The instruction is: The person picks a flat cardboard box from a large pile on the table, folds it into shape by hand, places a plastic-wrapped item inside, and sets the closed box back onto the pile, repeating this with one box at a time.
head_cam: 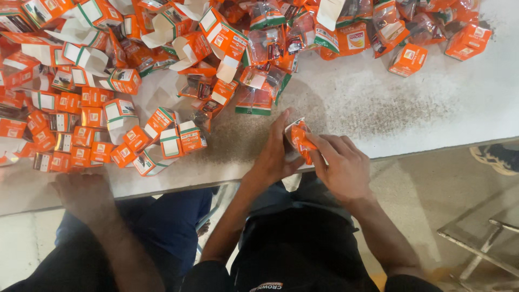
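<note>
Both my hands are at the front edge of the white table [378,108], closed around one small orange and white carton [299,136]. My left hand [274,157] holds its left side with the fingers pointing up along it. From the right, my right hand [341,166] wraps the carton, covering its lower half. One white flap at the top of the carton stands open. The table surface just behind the carton is speckled with dark dust.
A heap of orange cartons [108,108] covers the table's left and back, mixed with clear plastic packets [265,81]. Another person's hand [81,192] rests at the table edge on the left. On the floor are a shoe [500,157] and a metal frame [481,243].
</note>
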The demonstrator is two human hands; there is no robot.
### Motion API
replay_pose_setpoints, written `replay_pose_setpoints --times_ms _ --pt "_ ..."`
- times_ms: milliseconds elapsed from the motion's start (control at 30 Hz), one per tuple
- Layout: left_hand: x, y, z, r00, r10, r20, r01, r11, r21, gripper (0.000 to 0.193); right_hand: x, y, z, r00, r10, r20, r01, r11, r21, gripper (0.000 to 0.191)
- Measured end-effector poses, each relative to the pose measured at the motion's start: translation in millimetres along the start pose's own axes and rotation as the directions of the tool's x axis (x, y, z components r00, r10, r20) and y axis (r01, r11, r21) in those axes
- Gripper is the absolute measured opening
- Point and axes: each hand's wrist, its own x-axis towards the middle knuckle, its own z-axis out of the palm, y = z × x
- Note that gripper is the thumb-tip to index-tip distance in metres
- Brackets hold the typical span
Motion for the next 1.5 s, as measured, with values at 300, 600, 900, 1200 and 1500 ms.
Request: replay_pose_setpoints --times_ms 300,600,900,1200,1500 --pt "-7 -6 9 0.971 -0.233 0.056 0.237 0.967 -0.096 0.098 34 6 14 0.984 0.054 0.173 -0.024 0.985 -0.173 0.021" --pt "-6 -1 6 0.996 -0.085 0.035 0.090 0.977 -0.193 0.083 19 18 -3 0.940 -0.209 0.268 0.246 0.963 -0.112 0.038" --pt "1 4 2 0.996 0.083 -0.039 -0.079 0.992 0.099 0.085 35 25 3 0.884 -0.075 0.462 0.114 0.992 -0.056 0.019" --pt "0 5 2 0.998 0.046 -0.038 -0.041 0.993 0.108 0.087 -8 30 38 0.992 -0.127 0.012 0.128 0.992 -0.020 0.021" --pt "-23 -8 23 0.982 -0.130 -0.138 0.086 0.954 -0.287 0.075 5 13 14 0.953 -0.141 0.267 0.187 0.970 -0.156 0.058"
